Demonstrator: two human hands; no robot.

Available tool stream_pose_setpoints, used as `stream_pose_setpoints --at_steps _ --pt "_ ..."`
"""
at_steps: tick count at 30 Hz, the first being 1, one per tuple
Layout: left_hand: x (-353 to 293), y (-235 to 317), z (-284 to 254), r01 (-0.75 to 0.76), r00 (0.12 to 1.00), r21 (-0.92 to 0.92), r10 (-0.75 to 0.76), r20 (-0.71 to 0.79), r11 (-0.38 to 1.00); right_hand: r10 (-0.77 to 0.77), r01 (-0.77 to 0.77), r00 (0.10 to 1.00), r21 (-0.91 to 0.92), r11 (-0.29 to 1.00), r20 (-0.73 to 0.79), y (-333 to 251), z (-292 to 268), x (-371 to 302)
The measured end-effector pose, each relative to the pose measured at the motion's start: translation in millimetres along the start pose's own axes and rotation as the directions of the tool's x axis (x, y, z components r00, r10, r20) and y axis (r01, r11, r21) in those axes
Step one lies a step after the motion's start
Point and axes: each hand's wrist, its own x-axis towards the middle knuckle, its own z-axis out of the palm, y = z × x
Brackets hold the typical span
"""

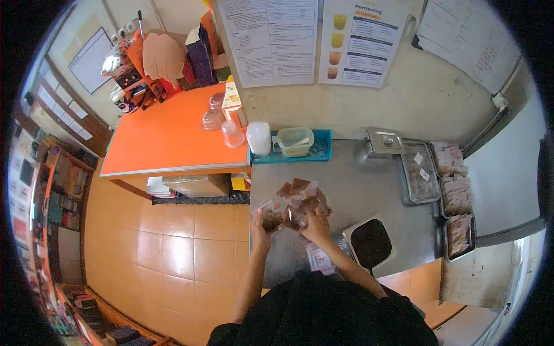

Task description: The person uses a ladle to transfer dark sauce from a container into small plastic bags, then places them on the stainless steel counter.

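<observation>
My left hand [262,228] is closed on a small see-through bag of brown contents [272,218], near the left edge of the steel table [358,173]. To its right, my right hand [316,227] grips another such bag [296,217] at the front of a small pile. More brown-filled bags [301,188] lie overlapping just beyond both hands. What fills them is too small to name. Beside my right forearm sits a steel pan [345,233] holding something dark brown [371,243]. A see-through packet with a printed label [321,259] lies partly under that forearm.
A teal basket [323,151] with plastic tubs [295,138] stands against the wall. At the right are a lidded steel container [385,142], a see-through-lidded tray [420,176] and trays of packed bags [456,195]. An orange counter [167,138] with plastic cups [232,134] adjoins on the left.
</observation>
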Motion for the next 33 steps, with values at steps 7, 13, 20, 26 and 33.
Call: stream_pose_setpoints --at_steps 7,13,20,26,33 --pt "-4.0 2.6 -6.4 -0.026 1.0 0.02 0.026 0.013 0.999 0.046 -0.078 0.997 0.662 0.746 0.066 -21.1 -27.5 -1.5" --pt "-3.9 1.5 9.9 -0.012 0.993 0.128 -0.003 0.114 0.992 -0.258 0.194 0.964 0.815 0.546 -0.057 -38.9 -73.0 11.5" --pt "-15.0 -18.9 27.5 0.031 0.983 0.265 -0.078 0.168 0.964 -0.062 0.246 0.957 0.683 0.687 -0.282 -61.2 -63.5 23.3" --pt "-25.8 -17.6 38.4 0.125 0.983 -0.043 -0.118 0.14 0.991 0.007 0.232 0.937 0.638 0.735 -0.348 -71.7 -59.3 21.4" --pt "-19.2 -24.9 26.2 0.063 0.992 0.161 -0.08 0.098 0.985 0.038 0.135 0.964 0.604 0.785 -0.264 -65.4 -50.5 24.7"
